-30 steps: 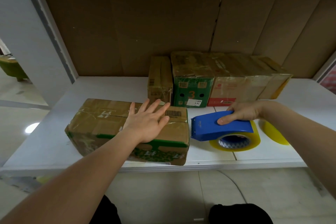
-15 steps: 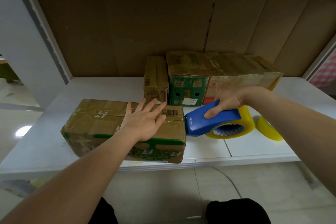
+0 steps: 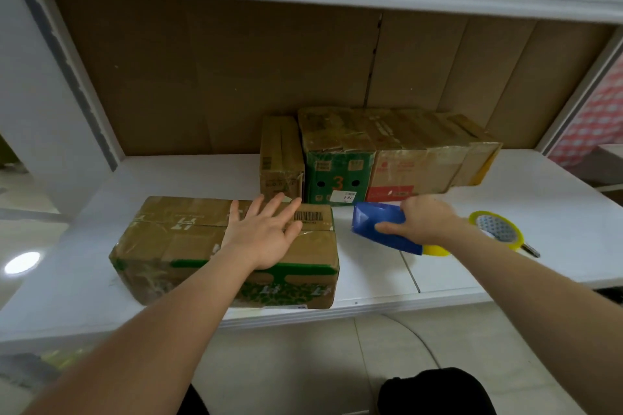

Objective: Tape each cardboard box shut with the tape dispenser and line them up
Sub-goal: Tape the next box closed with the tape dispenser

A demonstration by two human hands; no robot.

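In the head view, the left hand [image 3: 266, 239] lies flat with fingers spread on top of the front box [image 3: 188, 246], pressing near its right end beside the barcode label and gripping nothing. This box sits at the front edge of the white shelf [image 3: 539, 212], and shiny tape already seems to run over its top and down its sides, though the centre seam under the palm is hidden, so I cannot tell if it is fully sealed.

Just right of that hand, the right hand [image 3: 424, 222] is closed around the blue tape dispenser [image 3: 381, 224], its yellow roll peeking out below the wrist; the dispenser's front end points toward the box's right side but stands apart from it. Right of this hand, a loose tape roll [image 3: 497, 229] lies on the shelf.

Beyond both hands, against the cardboard back wall, four boxes [image 3: 387, 152] stand touching side by side, all with glossy tape on top, so they look finished and lined up. By my judgement only the front box is left: a final strip if needed, then sliding it back into the row
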